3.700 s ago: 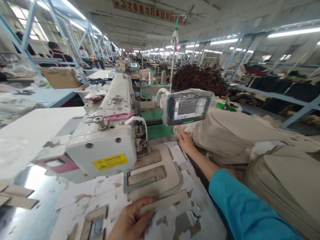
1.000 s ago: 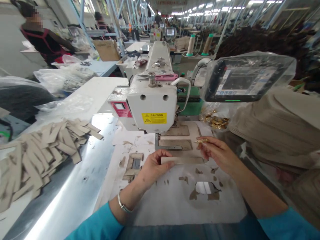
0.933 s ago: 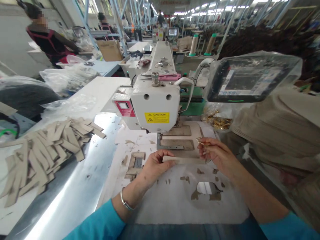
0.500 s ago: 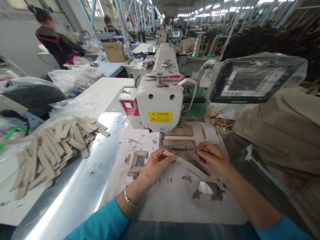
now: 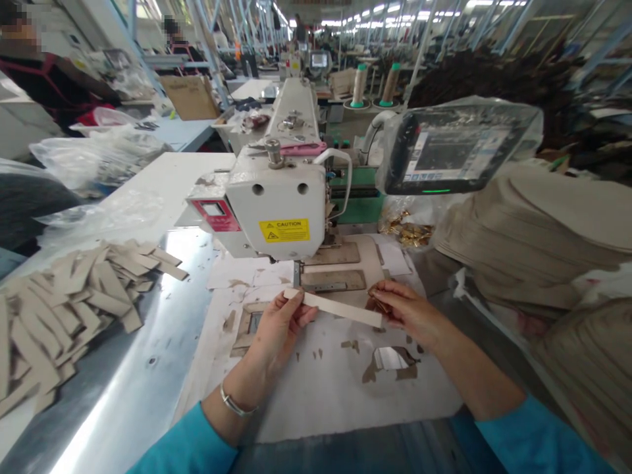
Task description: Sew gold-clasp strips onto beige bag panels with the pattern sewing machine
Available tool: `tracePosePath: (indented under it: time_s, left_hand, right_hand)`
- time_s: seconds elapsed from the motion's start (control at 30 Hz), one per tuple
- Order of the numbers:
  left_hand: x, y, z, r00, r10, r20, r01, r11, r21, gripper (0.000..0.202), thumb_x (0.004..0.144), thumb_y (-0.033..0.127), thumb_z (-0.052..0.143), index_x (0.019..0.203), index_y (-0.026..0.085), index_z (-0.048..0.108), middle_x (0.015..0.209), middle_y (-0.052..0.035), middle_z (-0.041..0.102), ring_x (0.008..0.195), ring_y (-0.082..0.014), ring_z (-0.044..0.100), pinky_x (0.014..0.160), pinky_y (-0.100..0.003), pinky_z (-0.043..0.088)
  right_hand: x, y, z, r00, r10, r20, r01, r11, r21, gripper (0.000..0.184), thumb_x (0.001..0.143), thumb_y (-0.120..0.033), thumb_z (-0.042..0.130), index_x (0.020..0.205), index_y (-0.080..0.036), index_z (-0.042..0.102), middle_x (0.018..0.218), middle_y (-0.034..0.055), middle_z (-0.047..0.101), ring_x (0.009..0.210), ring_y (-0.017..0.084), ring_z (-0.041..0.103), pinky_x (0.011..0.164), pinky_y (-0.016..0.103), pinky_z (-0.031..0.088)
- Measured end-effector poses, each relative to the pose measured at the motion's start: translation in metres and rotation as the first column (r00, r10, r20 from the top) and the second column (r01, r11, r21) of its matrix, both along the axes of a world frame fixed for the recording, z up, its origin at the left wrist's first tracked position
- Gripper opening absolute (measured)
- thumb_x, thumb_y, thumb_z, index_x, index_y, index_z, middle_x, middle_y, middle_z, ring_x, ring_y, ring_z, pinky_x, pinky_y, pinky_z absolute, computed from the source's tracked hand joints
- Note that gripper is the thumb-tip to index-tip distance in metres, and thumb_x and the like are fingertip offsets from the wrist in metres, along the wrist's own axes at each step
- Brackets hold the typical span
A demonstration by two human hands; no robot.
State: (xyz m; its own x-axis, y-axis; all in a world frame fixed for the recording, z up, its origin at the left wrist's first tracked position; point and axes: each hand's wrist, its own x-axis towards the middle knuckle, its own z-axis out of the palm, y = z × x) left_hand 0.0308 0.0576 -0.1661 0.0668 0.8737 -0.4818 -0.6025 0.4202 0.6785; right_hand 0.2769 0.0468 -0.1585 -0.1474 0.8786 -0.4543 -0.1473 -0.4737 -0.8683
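My left hand (image 5: 276, 326) is closed, its thumb and fingers pinching one end of a flat beige strip (image 5: 345, 309). The strip slants down to the right, and its free end lies close below my right fingertips. My right hand (image 5: 409, 311) is closed around a small gold-brown piece (image 5: 376, 304), possibly metal; its shape is mostly hidden by the fingers. Both hands are over a white sheet (image 5: 316, 401) in front of the sewing machine head (image 5: 281, 197). Just beyond them is a metal clamp bar (image 5: 323, 287) on a brown template (image 5: 340, 253).
Many beige strips (image 5: 93, 289) lie heaped on the left. A screen wrapped in plastic (image 5: 454, 148) stands right of the machine, above a bag of gold-coloured pieces (image 5: 409, 230). Stacked beige panels (image 5: 533, 224) fill the right side. Another person (image 5: 49, 79) sits at the far left.
The strip has turned flatter, its broad face now showing more. My right hand has shifted slightly left with its fingers curled more. The whole view has swung to the right.
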Motion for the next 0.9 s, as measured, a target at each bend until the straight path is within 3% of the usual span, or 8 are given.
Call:
tracePosePath:
  time_s: [0.27, 0.43, 0.5, 0.6, 0.67, 0.77, 0.83, 0.9]
  left_hand:
    - [0.0, 0.002, 0.002, 0.999, 0.047, -0.003, -0.047, 0.998, -0.037, 0.01, 0.084, 0.005, 0.065, 0.078, 0.011, 0.06, 0.07, -0.0011, 0.068, 0.051, -0.0074, 0.064, 0.056, -0.017, 0.06]
    - [-0.004, -0.003, -0.006, 0.994, 0.065, -0.089, -0.052, 0.989, 0.141, 0.023, 0.071, 0.023, 0.08, 0.082, 0.014, 0.062, 0.087, -0.0022, 0.07, 0.07, -0.0114, 0.067, 0.071, -0.025, 0.061]
    - [-0.012, -0.002, -0.006, 0.957, 0.005, -0.29, 0.052, 0.981, 0.188, 0.025, 0.07, 0.031, 0.08, 0.079, 0.015, 0.063, 0.086, -0.0037, 0.069, 0.074, -0.0155, 0.067, 0.073, -0.031, 0.061]
    - [-0.021, 0.0, 0.005, 0.605, 0.068, -0.794, 0.363, 0.863, 0.351, 0.019, 0.073, 0.03, 0.077, 0.083, 0.017, 0.068, 0.098, -0.01, 0.07, 0.098, -0.0279, 0.065, 0.094, -0.048, 0.052]
    - [-0.018, 0.0, 0.015, 0.302, 0.246, -0.921, 0.634, 0.67, 0.387, 0.027, 0.078, 0.027, 0.073, 0.103, 0.019, 0.069, 0.119, -0.0124, 0.066, 0.122, -0.0337, 0.053, 0.112, -0.057, 0.031]
    - [0.002, -0.004, 0.021, 0.106, 0.282, -0.954, 0.894, 0.393, 0.216, 0.029, 0.088, 0.024, 0.063, 0.117, 0.019, 0.064, 0.116, -0.0121, 0.068, 0.122, -0.032, 0.055, 0.117, -0.062, 0.012]
    - [0.016, -0.007, 0.017, 0.043, 0.22, -0.975, 0.926, 0.357, 0.122, 0.018, 0.09, 0.02, 0.058, 0.107, 0.016, 0.066, 0.099, -0.0113, 0.071, 0.104, -0.0287, 0.064, 0.112, -0.056, 0.03]
    - [0.025, -0.007, 0.013, 0.015, 0.208, -0.978, 0.889, 0.446, 0.109, 0.014, 0.093, 0.02, 0.054, 0.101, 0.016, 0.066, 0.09, -0.0108, 0.071, 0.088, -0.0253, 0.068, 0.091, -0.041, 0.05]
  right_hand:
    - [-0.014, -0.017, 0.037, 0.948, 0.199, -0.248, -0.215, 0.976, -0.037, 0.029, 0.073, -0.04, 0.072, 0.088, -0.02, 0.058, 0.073, 0.0042, 0.068, 0.051, 0.009, 0.042, 0.04, 0.019, 0.015]
    - [-0.014, -0.013, 0.024, 0.978, 0.14, -0.153, -0.147, 0.989, -0.035, 0.036, 0.071, -0.046, 0.075, 0.091, -0.02, 0.059, 0.072, 0.0007, 0.061, 0.055, 0.009, 0.043, 0.044, 0.019, 0.018]
    - [-0.012, -0.012, 0.016, 0.99, 0.135, -0.051, -0.135, 0.991, 0.001, 0.039, 0.07, -0.05, 0.077, 0.088, -0.02, 0.059, 0.069, -0.0013, 0.057, 0.055, 0.008, 0.042, 0.045, 0.019, 0.02]
    - [-0.01, -0.01, 0.008, 0.982, 0.162, 0.101, -0.17, 0.983, 0.076, 0.042, 0.069, -0.053, 0.078, 0.084, -0.019, 0.058, 0.062, -0.0053, 0.048, 0.052, 0.007, 0.037, 0.047, 0.019, 0.023]
    - [-0.012, -0.01, 0.006, 0.97, 0.205, 0.132, -0.219, 0.97, 0.105, 0.042, 0.071, -0.054, 0.076, 0.085, -0.019, 0.058, 0.063, -0.0054, 0.048, 0.052, 0.007, 0.036, 0.047, 0.02, 0.024]
    - [-0.016, -0.01, 0.004, 0.968, 0.22, 0.116, -0.234, 0.965, 0.119, 0.039, 0.077, -0.054, 0.071, 0.087, -0.02, 0.058, 0.063, -0.0055, 0.047, 0.052, 0.007, 0.036, 0.048, 0.02, 0.024]
    - [-0.016, -0.009, 0.001, 0.978, 0.171, 0.119, -0.185, 0.975, 0.121, 0.036, 0.082, -0.055, 0.065, 0.087, -0.02, 0.058, 0.064, -0.0048, 0.047, 0.053, 0.007, 0.038, 0.048, 0.02, 0.024]
    - [-0.014, -0.007, -0.001, 0.974, 0.11, 0.198, -0.14, 0.98, 0.143, 0.035, 0.086, -0.055, 0.058, 0.084, -0.02, 0.058, 0.064, -0.0036, 0.048, 0.053, 0.008, 0.038, 0.047, 0.021, 0.025]
